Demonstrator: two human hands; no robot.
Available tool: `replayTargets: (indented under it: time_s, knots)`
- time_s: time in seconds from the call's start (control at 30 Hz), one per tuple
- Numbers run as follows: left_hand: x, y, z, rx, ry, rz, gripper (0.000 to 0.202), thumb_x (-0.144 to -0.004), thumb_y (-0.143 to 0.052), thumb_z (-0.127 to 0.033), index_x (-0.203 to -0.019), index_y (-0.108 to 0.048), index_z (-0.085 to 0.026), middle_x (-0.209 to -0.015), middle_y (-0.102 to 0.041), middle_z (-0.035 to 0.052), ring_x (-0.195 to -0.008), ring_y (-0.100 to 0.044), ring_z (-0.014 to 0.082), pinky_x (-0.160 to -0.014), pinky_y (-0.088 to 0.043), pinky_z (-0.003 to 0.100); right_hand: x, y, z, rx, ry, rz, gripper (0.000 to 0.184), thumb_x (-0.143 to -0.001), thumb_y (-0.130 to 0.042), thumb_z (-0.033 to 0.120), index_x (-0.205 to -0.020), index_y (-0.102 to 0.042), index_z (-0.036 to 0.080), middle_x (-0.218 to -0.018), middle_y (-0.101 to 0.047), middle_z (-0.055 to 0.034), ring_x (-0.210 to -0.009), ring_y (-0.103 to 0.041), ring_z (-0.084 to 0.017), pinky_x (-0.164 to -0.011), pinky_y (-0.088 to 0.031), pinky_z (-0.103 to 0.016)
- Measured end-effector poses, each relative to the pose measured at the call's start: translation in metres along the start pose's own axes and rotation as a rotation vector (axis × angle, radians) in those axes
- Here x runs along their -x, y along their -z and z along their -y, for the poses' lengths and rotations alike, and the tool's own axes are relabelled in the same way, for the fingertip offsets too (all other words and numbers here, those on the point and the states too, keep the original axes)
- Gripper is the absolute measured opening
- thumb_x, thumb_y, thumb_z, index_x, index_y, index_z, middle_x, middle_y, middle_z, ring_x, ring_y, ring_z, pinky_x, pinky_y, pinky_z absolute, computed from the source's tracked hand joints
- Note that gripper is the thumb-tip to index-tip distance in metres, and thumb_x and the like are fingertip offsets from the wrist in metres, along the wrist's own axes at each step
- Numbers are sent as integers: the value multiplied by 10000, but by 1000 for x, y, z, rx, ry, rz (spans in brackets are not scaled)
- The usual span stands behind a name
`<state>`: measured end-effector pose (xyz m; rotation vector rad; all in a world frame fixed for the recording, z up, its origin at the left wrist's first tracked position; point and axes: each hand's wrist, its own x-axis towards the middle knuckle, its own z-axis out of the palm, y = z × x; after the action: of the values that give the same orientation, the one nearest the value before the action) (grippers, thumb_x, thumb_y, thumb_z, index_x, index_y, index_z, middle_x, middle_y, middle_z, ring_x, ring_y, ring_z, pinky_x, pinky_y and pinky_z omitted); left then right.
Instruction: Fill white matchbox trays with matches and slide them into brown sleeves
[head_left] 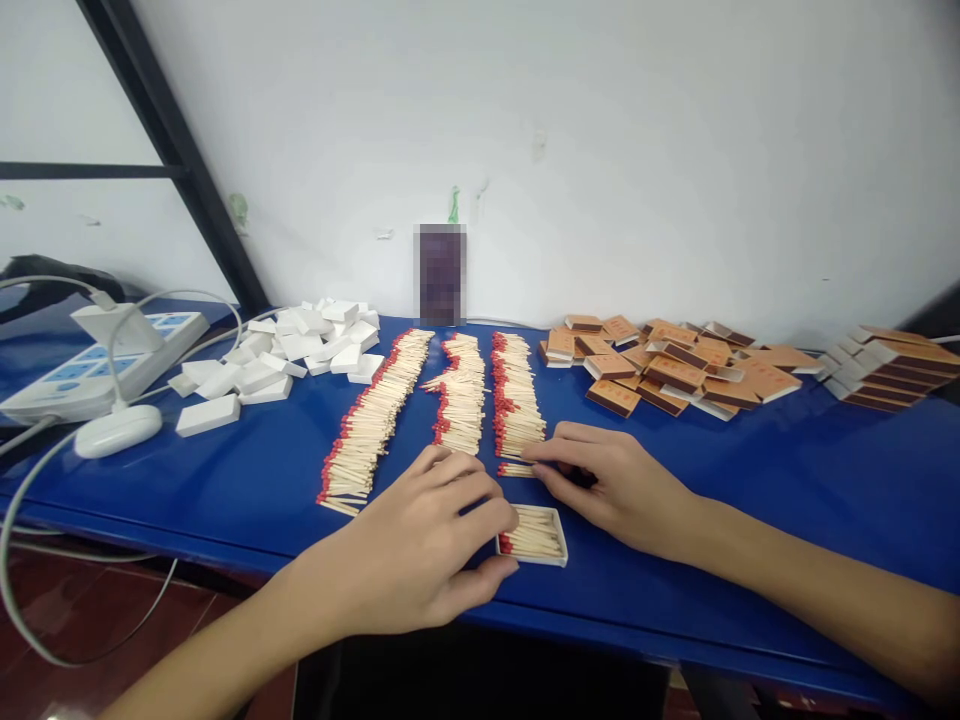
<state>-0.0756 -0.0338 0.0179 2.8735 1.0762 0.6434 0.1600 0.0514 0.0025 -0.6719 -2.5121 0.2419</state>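
Near the table's front edge lies a white matchbox tray (564, 540) with red-tipped matches in it. My left hand (442, 540) grips the tray's left end between thumb and fingers. Just behind the tray, my right hand (615, 480) pinches a few matches (517, 469) at the near end of the right-hand row of matches (519, 395). Two more match rows stretch away from me, a middle row (460, 395) and a longer left row (379, 420). Their red heads mostly point left.
White inner trays (300, 345) are heaped at the back left, beside a power strip (112, 360) with cables. Orange-brown matchbox sleeves (667, 360) are piled at the back right. Stacked matchboxes (892, 365) stand at far right. A blurred dark object (441, 275) leans at the wall.
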Motion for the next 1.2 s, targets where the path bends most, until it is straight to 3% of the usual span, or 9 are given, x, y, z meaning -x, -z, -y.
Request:
replayTargets:
  time_s: [1.2]
  knots:
    - [0, 0, 1, 41, 1, 42, 137, -995, -522, -269, -967, -598, -159, -970, -628, 49, -934, -535, 204, -903, -392, 354, 0, -1, -2, -77, -19, 45, 140, -974, -570, 217, -996, -698, 167, -744, -579, -8, -639, -533, -128, -568, -402, -228]
